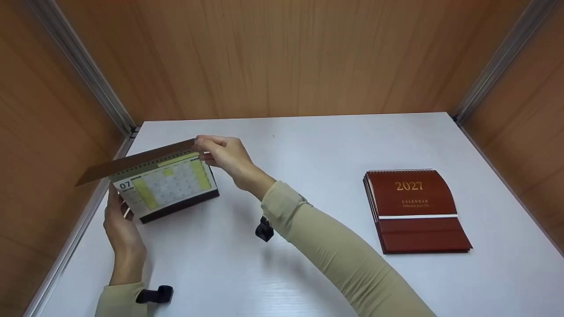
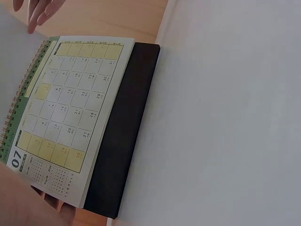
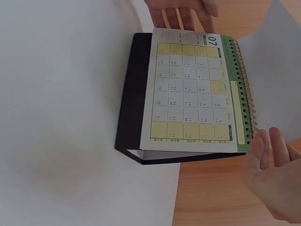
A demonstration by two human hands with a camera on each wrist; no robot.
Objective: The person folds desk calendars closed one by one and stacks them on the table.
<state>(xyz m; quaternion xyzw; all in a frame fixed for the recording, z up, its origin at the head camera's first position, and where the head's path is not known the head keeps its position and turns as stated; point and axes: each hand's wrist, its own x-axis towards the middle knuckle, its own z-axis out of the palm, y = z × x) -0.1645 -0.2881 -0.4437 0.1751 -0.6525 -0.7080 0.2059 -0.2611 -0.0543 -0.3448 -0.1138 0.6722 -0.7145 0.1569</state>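
A spiral-bound desk calendar [image 1: 169, 182] stands tilted at the left of the table, its page headed 07 facing me, with yellow columns and a black base [image 2: 127, 127]. My left hand [image 1: 125, 235] grips its left end, several fingers reaching behind it. A brown leaf [image 1: 136, 160] is raised over the spiral binding [image 3: 244, 84]; its underside looks pale in the wrist views. At the top right corner, my right hand [image 1: 231, 160] pinches this leaf near the binding, thumb and fingers on either side of its edge.
A dark red 2027 calendar [image 1: 412, 193] lies on the white table [image 1: 308, 149] at the right. Wooden panels [image 1: 282, 57] with metal corner strips [image 1: 88, 61] enclose the table at the back and both sides. Black wrist mounts [image 1: 264, 229] stick out from the sleeves.
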